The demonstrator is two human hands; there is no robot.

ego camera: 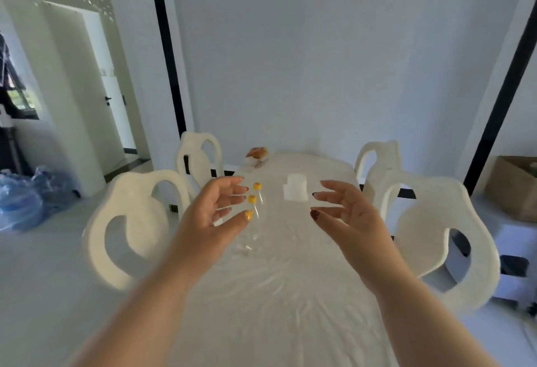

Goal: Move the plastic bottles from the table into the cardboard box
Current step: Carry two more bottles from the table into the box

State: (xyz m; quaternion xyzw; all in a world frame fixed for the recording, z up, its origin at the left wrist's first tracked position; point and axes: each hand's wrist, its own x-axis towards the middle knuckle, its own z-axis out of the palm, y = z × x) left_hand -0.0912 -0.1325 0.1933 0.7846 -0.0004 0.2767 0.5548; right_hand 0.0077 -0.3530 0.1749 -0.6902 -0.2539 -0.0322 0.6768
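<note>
Two clear plastic bottles with yellow caps, one (pixel 257 186) farther and one (pixel 252 199) nearer, rest on the white table (pixel 279 294) left of its middle; their see-through bodies are hard to make out. My left hand (pixel 213 215) hovers just left of the caps, fingers spread, holding nothing. My right hand (pixel 345 218) is raised opposite it, also spread and holding nothing. The brown cardboard box (pixel 513 188) stands off the table at the far right, cut by the frame edge.
White chairs flank the table: two on the left (pixel 128 230) (pixel 199 160), two on the right (pixel 447 238) (pixel 377 160). A white block-like item (pixel 295 192) and an orange-brown object (pixel 257 153) lie farther along the table. Blue plastic bags (pixel 26 195) lie on the floor at left.
</note>
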